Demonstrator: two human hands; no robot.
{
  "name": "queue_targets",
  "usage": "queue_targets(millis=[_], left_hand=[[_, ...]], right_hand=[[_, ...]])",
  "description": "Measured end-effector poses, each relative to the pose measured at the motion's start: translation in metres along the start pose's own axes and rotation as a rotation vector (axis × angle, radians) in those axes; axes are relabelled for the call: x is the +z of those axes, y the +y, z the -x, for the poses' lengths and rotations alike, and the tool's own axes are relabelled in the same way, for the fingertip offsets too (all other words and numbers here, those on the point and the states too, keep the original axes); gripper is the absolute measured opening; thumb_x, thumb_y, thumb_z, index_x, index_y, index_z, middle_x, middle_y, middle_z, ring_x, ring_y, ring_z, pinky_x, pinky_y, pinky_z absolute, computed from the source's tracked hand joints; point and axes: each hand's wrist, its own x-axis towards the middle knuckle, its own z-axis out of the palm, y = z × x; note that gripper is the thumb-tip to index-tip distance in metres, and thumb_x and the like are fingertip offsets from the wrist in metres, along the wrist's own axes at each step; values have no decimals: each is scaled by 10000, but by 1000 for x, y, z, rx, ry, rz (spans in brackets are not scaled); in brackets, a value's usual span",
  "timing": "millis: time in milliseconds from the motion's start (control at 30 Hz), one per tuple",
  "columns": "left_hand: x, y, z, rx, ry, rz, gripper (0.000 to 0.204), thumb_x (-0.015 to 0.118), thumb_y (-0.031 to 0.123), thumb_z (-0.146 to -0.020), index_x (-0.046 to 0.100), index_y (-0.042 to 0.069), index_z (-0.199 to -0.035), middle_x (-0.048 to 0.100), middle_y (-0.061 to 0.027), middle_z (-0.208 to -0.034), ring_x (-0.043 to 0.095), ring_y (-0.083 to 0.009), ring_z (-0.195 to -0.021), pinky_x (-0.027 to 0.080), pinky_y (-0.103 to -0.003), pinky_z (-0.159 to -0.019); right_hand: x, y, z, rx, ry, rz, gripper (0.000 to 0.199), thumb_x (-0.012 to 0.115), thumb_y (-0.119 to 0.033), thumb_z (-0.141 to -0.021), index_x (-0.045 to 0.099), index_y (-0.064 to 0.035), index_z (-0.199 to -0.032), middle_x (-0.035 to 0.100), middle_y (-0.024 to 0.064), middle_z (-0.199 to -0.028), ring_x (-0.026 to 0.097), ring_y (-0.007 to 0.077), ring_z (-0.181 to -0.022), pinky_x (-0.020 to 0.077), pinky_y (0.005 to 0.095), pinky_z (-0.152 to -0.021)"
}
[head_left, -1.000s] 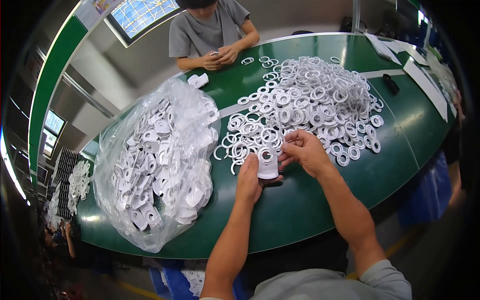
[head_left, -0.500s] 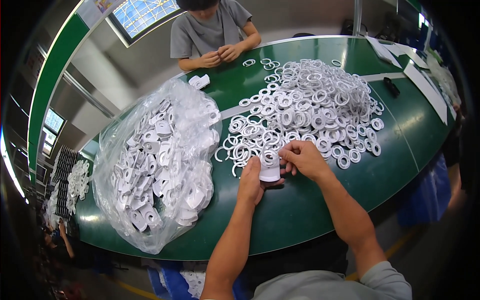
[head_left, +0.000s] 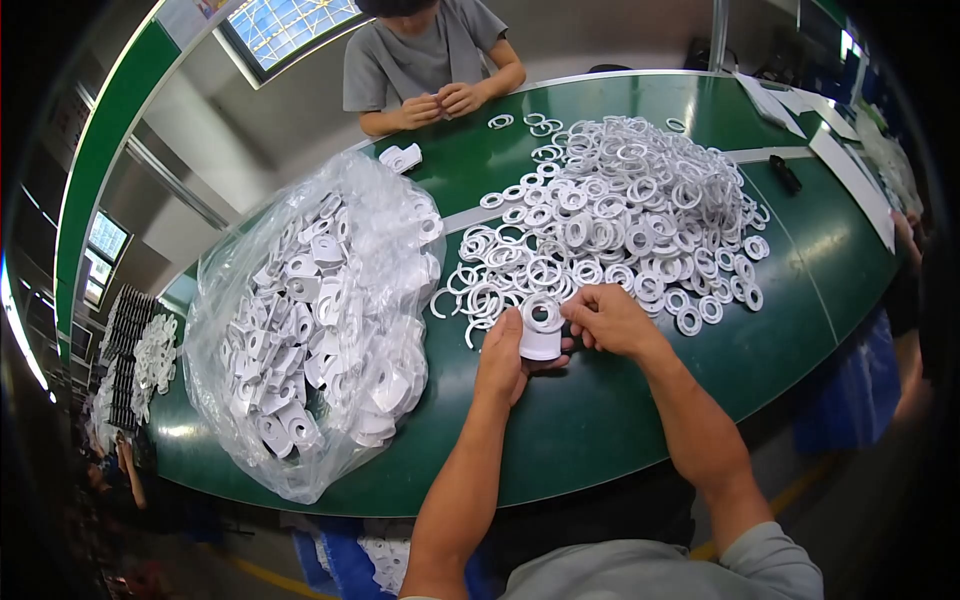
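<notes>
My left hand (head_left: 504, 357) holds a white plastic part (head_left: 541, 345) from its left side, with fingers underneath. The part has a round hole at its upper end and a curved lower edge. A white ring (head_left: 553, 322) lies around that hole. My right hand (head_left: 611, 319) is closed, its thumb and forefinger pinched at the ring's right edge; the exact grip is partly hidden. Just beyond my hands spreads a big heap of loose white rings (head_left: 640, 240). To the left, a clear plastic bag (head_left: 215, 330) holds many white parts (head_left: 290, 350) like the held one.
The green table (head_left: 600, 430) curves around me. Across it sits another person (head_left: 425, 60), hands together, near a few white parts (head_left: 401, 158). A black object (head_left: 784, 173) and white sheets (head_left: 850, 185) lie at right. Black stacked trays (head_left: 125, 340) stand far left.
The ring, earlier tilted over the held part at my right fingers, now lies flatter around the hole. Both hands have stayed nearly in place.
</notes>
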Motion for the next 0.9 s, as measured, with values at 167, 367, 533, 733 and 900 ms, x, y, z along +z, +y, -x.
queue_targets(millis=[167,367,533,733,900], left_hand=[[-3,-2,0,-10,-25,-28,496,309,409,-1019,471,-17,-1215,631,-177,-1065,686,-309,-825,608,-403,-642],[-3,-4,1,7,-51,-91,429,362,365,-1015,461,-4,-1211,632,-161,-1052,689,-286,-822,609,-370,-619],[-4,-5,-1,18,-81,-170,322,391,246,-1015,458,-4,-1207,629,-154,-1049,690,-278,-810,609,-364,-622],[-7,-5,0,99,-73,-196,288,402,167,-1004,454,-13,-1223,609,-141,-1067,670,-234,-846,610,-360,-629],[-12,-11,-4,358,-108,-536,385,442,85,-978,406,-6,-1350,582,-124,-1174,586,-190,-1040,475,-300,-904]], right_hand=[[0,3,0,-8,5,39,192,619,-188,-901,616,-11,-826,591,20,-636,514,70,-464,386,212,-410],[2,6,-2,-80,29,152,212,647,-206,-882,618,-7,-815,589,25,-617,511,77,-450,388,226,-418],[0,16,-5,-166,89,254,241,685,-231,-853,617,-2,-821,583,27,-610,510,86,-452,397,233,-429],[8,9,0,-131,10,151,354,766,-273,-764,605,3,-918,579,52,-657,544,139,-583,441,289,-548],[16,19,-3,-285,77,337,396,784,-261,-728,575,3,-937,578,108,-765,568,236,-668,455,344,-608]])
